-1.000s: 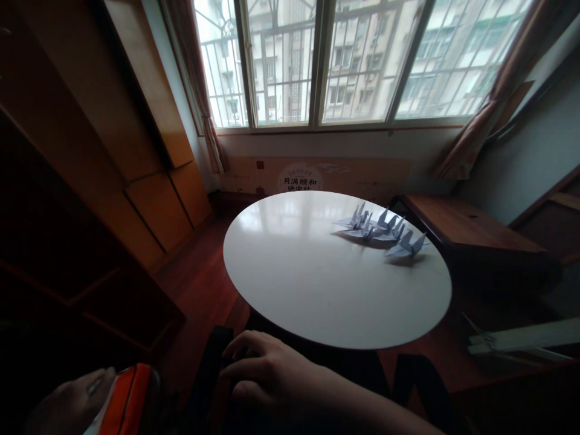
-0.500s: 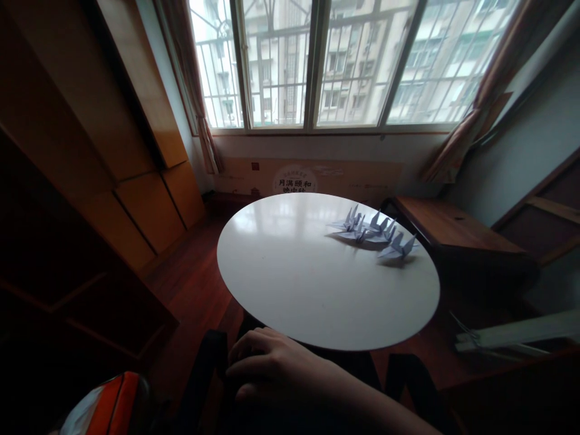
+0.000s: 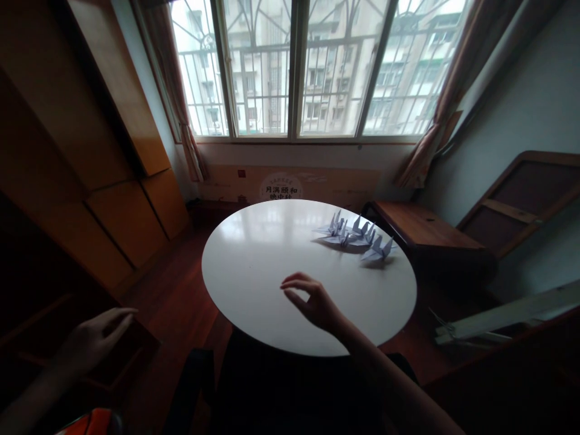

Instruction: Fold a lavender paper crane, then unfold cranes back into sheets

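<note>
My right hand (image 3: 315, 300) is over the near half of the round white table (image 3: 244, 284), its fingers loosely curved with a gap above the thumb. Nothing shows in it. Whether it touches the tabletop I cannot tell. Off to the left of the table, my left hand (image 3: 97, 334) hangs in the air above the dark floor side, fingers stretched and thumb apart, holding nothing. Several folded paper cranes (image 3: 379, 249) stand together on the far right part of the tabletop, beyond the right hand's reach at this moment.
A chair armrest (image 3: 193, 374) is close on the left below the table. An orange object (image 3: 93, 422) sits at the bottom left, partly cut off. Beyond the table on the right is a low wooden bench (image 3: 426, 226). Wooden cabinets (image 3: 113, 223) line the left wall.
My right hand has risen from near the left armrest and gone forward over the table. My left hand has come into view at the left. The view has shifted slightly to the right.
</note>
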Demonstrator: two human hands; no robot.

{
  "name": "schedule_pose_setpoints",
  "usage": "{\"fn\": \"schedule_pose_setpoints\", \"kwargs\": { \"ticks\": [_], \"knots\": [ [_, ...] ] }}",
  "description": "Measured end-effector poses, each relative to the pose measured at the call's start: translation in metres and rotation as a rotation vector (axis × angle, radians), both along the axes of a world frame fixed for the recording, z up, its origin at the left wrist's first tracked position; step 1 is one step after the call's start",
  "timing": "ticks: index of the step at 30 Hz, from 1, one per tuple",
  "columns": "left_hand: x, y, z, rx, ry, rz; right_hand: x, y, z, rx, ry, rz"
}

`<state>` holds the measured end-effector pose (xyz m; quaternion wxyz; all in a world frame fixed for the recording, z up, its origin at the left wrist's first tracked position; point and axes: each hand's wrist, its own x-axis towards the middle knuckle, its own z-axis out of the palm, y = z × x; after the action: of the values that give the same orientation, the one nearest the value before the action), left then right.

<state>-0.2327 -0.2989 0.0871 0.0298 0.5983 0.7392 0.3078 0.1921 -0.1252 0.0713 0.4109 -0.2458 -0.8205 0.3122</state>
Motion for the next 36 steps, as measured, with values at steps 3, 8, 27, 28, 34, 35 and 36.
{"fn": "schedule_pose_setpoints", "kwargs": {
  "ticks": [3, 8, 27, 28, 34, 35, 36],
  "knots": [
    [0.036, 0.078, -0.013, 0.080, -0.009, -0.247, 0.028, 0.062, -0.021, -0.102, 0.074, -0.424],
    [0.143, 0.177, -0.016, 0.174, -0.107, -0.608, 0.072, 0.140, -0.039, -0.209, 0.004, -0.893],
    [0.296, 0.309, -0.045, -0.094, -1.221, -0.729, 0.039, 0.150, -0.001, -0.063, 0.427, -0.793],
    [0.297, 0.307, -0.048, -0.105, -1.252, -0.767, 0.032, 0.147, -0.002, -0.106, 0.423, -0.712],
    [0.294, 0.302, -0.060, -0.032, -1.238, -0.828, 0.013, 0.137, -0.031, -0.249, 0.444, -0.532],
    [0.294, 0.302, -0.061, -0.009, -1.223, -0.802, 0.013, 0.136, -0.034, -0.268, 0.428, -0.497],
    [0.293, 0.303, -0.061, 0.010, -1.213, -0.770, 0.013, 0.135, -0.036, -0.289, 0.412, -0.463]
  ]
}}
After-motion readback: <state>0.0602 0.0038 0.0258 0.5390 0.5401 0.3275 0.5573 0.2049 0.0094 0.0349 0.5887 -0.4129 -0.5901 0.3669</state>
